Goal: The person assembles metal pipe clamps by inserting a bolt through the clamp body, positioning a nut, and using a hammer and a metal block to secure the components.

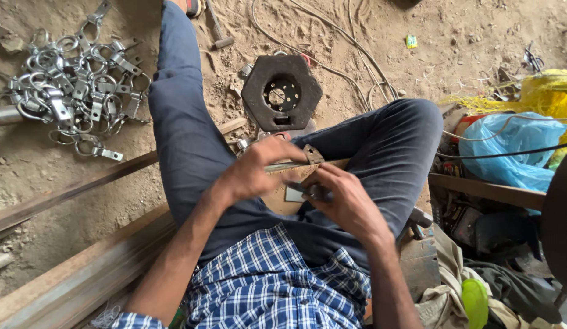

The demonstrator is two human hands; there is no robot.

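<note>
I sit on sandy ground with my legs in dark trousers. My left hand [256,167] grips the end of a flat metal strip [295,164] that lies across my lap. My right hand [344,198] holds a small metal bracket piece [314,154] against a brown wooden block [282,195] on my thigh. A small pale square part shows on the block just under my fingers. Both hands are close together, almost touching.
A dark hexagonal metal block [281,92] with a round hole lies beyond my knees. A heap of shiny metal rings and clamps [70,91] lies far left. A hammer [219,30], cables, long steel bars [64,195], a blue bag [515,149] and yellow netting [545,91] surround me.
</note>
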